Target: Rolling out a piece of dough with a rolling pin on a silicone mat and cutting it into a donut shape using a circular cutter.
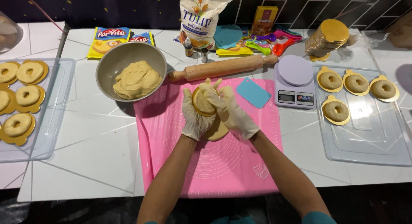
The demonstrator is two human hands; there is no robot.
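Observation:
Both my hands wear pale gloves and meet over a pink silicone mat point(240, 164). My left hand point(194, 116) cups a round golden card disc with dough point(201, 104) on it. My right hand point(229, 110) presses on the dough from the right, fingers across its top. A second flat piece of dough point(219, 131) lies on the mat just under my hands. A metal bowl point(124, 56) with a lump of yellow dough point(136, 80) stands to the left of the mat.
A wooden rolling pin point(223, 67) lies behind the mat, a blue scraper point(253, 92) and a small kitchen scale point(294, 82) to the right. Clear trays point(373, 138) point(56, 103) on both sides hold ring-shaped dough pieces on golden discs. Flour bag, packets, measuring spoons and stacked discs point(328, 37) line the back.

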